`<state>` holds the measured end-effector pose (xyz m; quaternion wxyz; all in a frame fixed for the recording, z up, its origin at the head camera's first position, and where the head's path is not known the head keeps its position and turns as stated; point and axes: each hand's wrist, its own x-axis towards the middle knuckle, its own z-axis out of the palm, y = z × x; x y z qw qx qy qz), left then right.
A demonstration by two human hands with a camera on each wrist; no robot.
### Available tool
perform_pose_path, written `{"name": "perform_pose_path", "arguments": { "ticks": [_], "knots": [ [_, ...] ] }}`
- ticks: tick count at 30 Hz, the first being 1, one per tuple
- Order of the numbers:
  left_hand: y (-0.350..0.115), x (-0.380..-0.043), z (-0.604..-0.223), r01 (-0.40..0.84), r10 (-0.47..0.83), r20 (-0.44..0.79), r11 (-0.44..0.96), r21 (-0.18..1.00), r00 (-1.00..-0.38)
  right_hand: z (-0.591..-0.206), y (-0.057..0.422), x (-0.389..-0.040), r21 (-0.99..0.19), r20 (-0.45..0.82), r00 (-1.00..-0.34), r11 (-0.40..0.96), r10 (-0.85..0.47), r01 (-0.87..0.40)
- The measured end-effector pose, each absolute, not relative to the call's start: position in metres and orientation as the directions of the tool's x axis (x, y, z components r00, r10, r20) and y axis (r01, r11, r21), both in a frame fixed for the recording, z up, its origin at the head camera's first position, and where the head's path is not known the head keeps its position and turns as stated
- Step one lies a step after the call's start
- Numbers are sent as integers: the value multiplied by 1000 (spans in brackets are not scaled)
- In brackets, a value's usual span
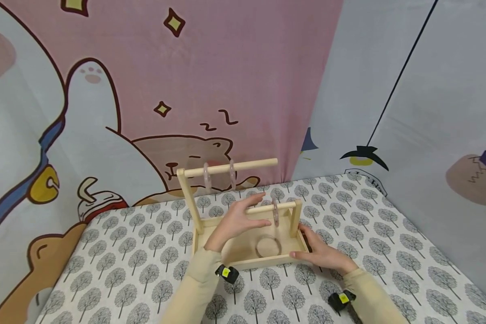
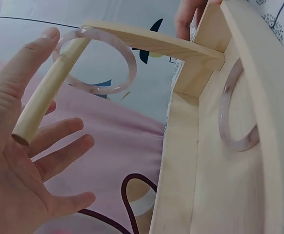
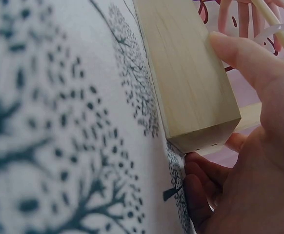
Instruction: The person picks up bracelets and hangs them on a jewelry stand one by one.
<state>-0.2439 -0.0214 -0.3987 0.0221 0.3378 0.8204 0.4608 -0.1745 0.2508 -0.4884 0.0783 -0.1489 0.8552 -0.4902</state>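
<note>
A pale wooden jewelry stand (image 1: 188,202) has a tray base and two dowels at different heights. Two pinkish translucent bangles (image 1: 207,177) hang on the upper dowel (image 1: 255,165). Another bangle (image 2: 131,66) hangs on the lower dowel (image 2: 47,95), near its post. Inside the tray lies one more bangle (image 2: 224,117). My left hand (image 1: 236,220) is at the lower dowel's free end, fingers spread and thumb apart, its thumb tip close to the hanging bangle. My right hand (image 1: 321,252) holds the tray's right end, thumb at the front corner and fingers along the side.
The stand is on a table cloth (image 1: 146,270) printed with grey trees. Behind it hangs a pink and white cartoon curtain (image 1: 235,67), with a pale curtain (image 1: 421,112) on the right. Black straps with yellow markers (image 1: 228,273) are on both wrists.
</note>
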Motion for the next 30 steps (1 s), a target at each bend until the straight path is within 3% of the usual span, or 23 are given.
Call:
{"name": "perform_pose_path", "arguments": {
  "ticks": [10,25,30],
  "knots": [
    [-33,-242,-409,514,538,281,352,782,-795,-477,250,-170,-839,6,-941,510,-339,-189],
    [-46,-229,-427,376,462,198,334,864,-865,-473,249,-169,-833,-5,-945,524,-327,-177],
    [-49,-228,-439,362,481,157,368,857,-863,-472,249,-168,-838,-16,-945,520,-326,-165]
  ]
}}
